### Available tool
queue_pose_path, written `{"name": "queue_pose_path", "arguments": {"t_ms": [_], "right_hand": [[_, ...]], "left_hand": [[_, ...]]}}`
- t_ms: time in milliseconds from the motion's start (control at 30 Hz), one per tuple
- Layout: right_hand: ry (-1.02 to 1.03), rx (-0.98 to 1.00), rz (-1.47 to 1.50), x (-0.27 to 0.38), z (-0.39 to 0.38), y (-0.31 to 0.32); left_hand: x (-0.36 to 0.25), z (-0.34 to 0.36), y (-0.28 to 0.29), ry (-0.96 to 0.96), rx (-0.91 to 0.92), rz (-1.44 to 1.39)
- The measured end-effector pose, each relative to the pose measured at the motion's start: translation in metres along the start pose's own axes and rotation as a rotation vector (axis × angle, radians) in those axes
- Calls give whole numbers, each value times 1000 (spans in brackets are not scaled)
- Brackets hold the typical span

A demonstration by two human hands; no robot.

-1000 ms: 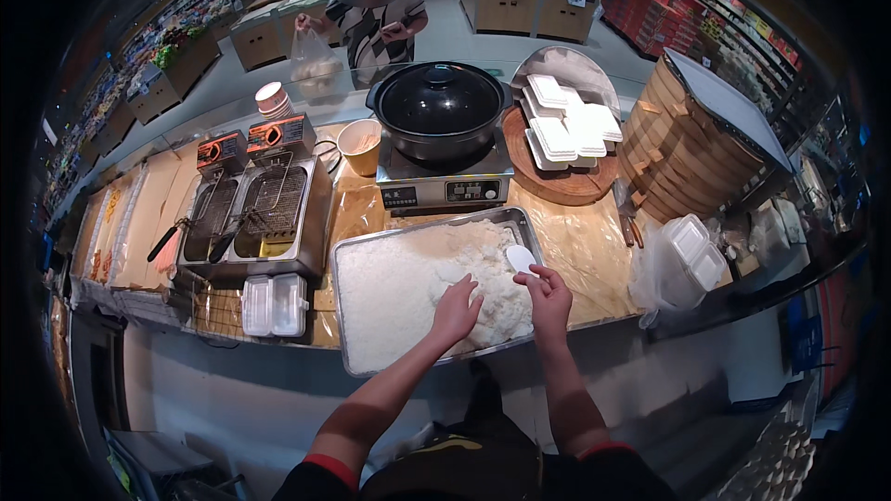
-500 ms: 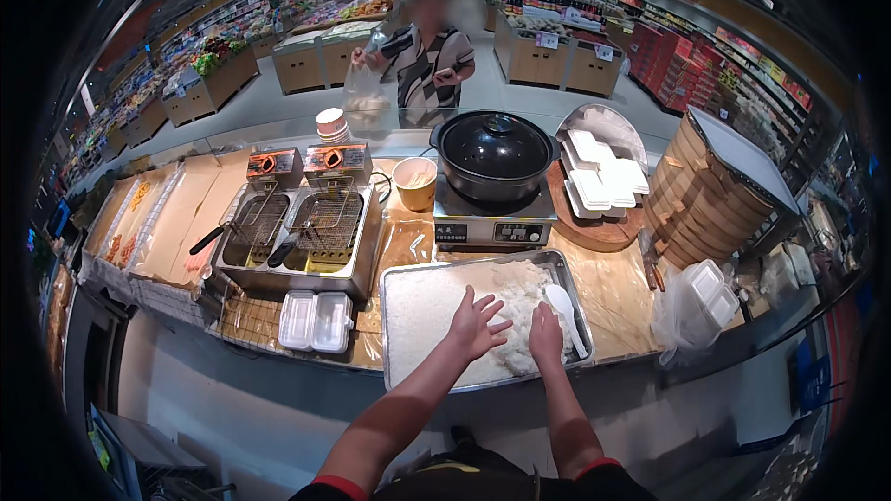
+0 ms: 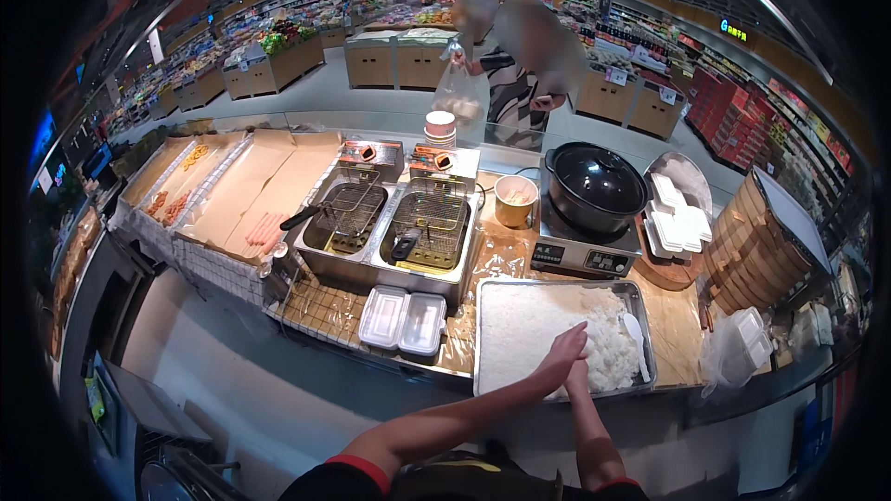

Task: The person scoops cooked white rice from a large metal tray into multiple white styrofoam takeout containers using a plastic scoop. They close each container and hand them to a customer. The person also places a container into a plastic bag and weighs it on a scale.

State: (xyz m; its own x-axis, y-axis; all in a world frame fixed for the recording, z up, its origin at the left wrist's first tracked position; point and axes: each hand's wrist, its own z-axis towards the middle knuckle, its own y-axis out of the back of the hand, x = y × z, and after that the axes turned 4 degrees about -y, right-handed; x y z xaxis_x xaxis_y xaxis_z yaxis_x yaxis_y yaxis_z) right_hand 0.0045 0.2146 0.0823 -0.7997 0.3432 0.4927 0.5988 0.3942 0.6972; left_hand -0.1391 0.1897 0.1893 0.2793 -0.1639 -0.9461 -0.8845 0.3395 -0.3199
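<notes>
On the counter, tray point(image 3: 492, 353): holds cooked rice point(image 3: 548, 325), spread flat.
Rice: looks soft, sticky, light; you scoop from the heap's near edge.
Left hand point(image 3: 568, 345): open, fingers on rice.
Right hand point(image 3: 577, 373): mostly hidden beneath; cannot tell.

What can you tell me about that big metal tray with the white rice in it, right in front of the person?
The metal tray is a shallow, shiny rectangle with a raised rim, lying flat on the counter in front of the black pot. White rice covers most of its floor, heaped thicker toward the right. A white paddle rests in it near the right rim. The left hand lies on the rice, with the right hand close under it at the near edge.
</notes>
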Motion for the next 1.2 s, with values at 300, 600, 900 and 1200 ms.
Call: {"name": "queue_pose_path", "arguments": {"t_ms": [300,600,900,1200], "right_hand": [[576,-498,1210,201,-181,-66],[101,737,1647,328,-136,-197],[761,127,1113,659,-19,-194],[689,-171,758,921,169,-230]], "left_hand": [[50,-122,167,-31,67,496],[-71,-221,322,-846,-2,1177],[-142,-449,652,-147,-810,1273],[-95,-657,867,121,-1366,1089]]}}
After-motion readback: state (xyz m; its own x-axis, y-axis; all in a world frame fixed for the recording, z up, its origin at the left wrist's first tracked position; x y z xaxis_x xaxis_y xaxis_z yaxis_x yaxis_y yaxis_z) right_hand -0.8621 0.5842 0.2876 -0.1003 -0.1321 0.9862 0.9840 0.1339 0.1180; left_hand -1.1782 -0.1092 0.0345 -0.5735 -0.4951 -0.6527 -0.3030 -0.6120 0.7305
